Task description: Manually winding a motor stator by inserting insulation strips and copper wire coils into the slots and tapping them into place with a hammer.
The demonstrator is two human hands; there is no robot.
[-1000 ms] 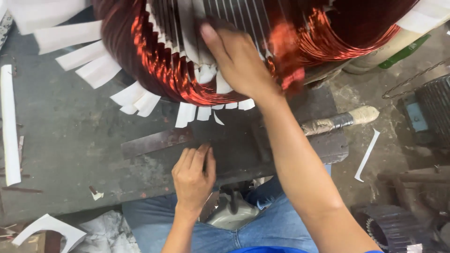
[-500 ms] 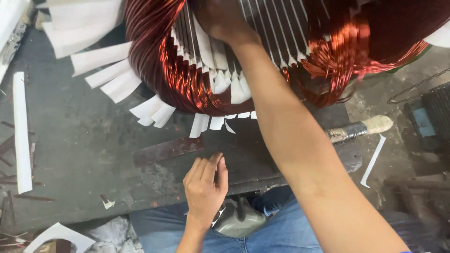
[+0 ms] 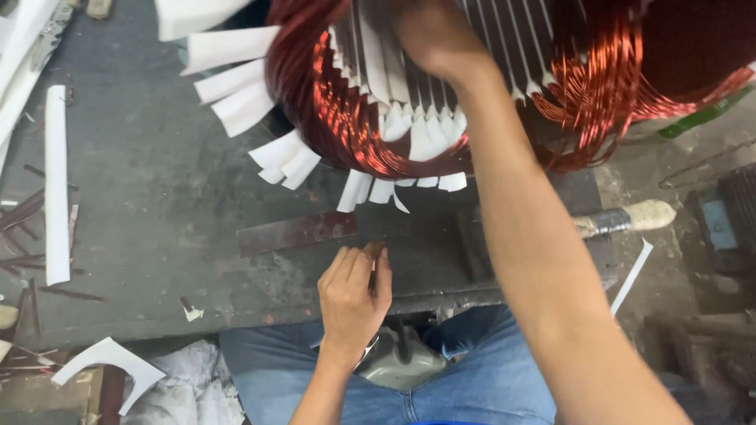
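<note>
As wound, copper coils point(image 3: 346, 118) in stator point(image 3: 504, 47)

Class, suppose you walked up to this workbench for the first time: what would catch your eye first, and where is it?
The bright copper windings of a big motor stator fill the top, with white paper strips fanning from its lower edge. The right hand reaches into the stator's slots, while the left hand rests on the dark bench near a flat metal bar.
</note>
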